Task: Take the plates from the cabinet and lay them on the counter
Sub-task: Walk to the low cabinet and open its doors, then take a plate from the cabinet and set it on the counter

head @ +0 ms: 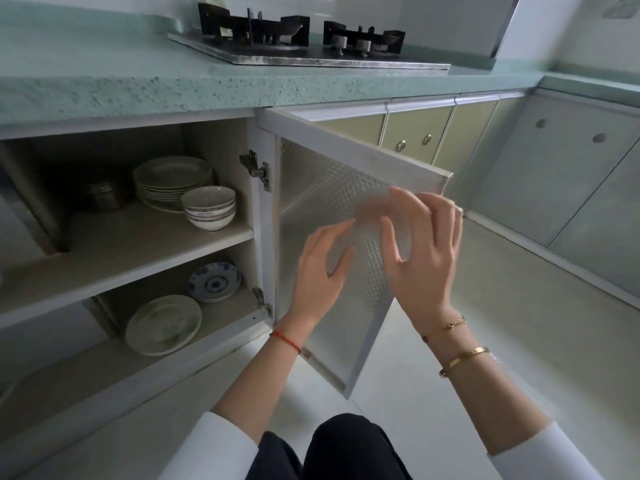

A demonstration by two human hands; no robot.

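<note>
Far left, deep on the upper shelf (138, 244): a dim metal tin (104, 195). Just right of it, a stack of plates (172, 180), and touching the stack's front right, nested bowls (209, 207) with blue bands. Below, on the lower shelf (114, 362): a pale plate (162, 325) with faint green marks near the front, and behind it to the right, blue-patterned dishes (214, 281) tilted against the side wall. All plates inside the cabinet (256, 216); none on the counter (104, 81) above.

Up top, centre: a gas hob (304, 43) set into the counter.

Right of the cabinet opening: the door (329, 209), swung wide open on two hinges, its dimpled inner panel facing the camera.

In front of the door: left hand (320, 271), fingers loosely spread, empty, a red string at the wrist. Just beside it, right hand (426, 251), fingers spread wide and blurred, empty too, fingertips near the door's outer edge; contact with the door unclear. Two gold bracelets on the right wrist. White sleeves at both forearms.

Further right: closed doors (415, 133) with small knobs, then glossy cabinet fronts (571, 174) round the corner.
</note>
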